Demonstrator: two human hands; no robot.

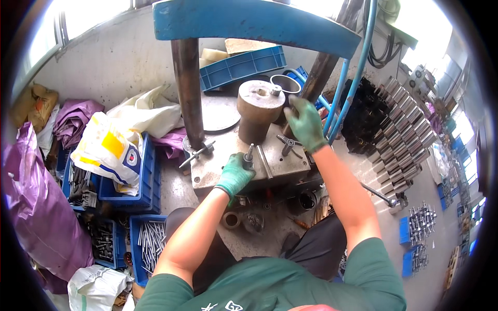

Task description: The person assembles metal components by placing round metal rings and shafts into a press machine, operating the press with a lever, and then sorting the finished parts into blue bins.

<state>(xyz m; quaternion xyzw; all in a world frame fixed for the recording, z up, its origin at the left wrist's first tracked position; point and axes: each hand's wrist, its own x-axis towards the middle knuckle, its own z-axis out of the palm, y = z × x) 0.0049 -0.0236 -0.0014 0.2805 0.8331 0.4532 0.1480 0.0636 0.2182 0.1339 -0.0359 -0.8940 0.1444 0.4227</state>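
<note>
My left hand point(236, 175), in a green glove, closes around a small metal shaft with a collar point(249, 154) at the front of the steel press plate point(210, 173). The shaft's thin end points up. My right hand point(306, 124), gloved too and blurred by motion, is raised just right of a thick steel cylinder point(258, 111). Its fingers are too smeared to show a hold. A small round metal piece point(276, 90) sits on the cylinder's top. A plain metal rod point(264, 161) lies beside the shaft, and a short upright metal part point(288, 146) stands farther right.
A blue press beam point(254, 23) spans above, on two steel columns. Blue crates point(148, 243) of metal rods and parts crowd the left, beside purple sacking point(44, 202). Stacked metal tubes point(402, 129) stand at right. A blue tray point(244, 67) leans behind the plate.
</note>
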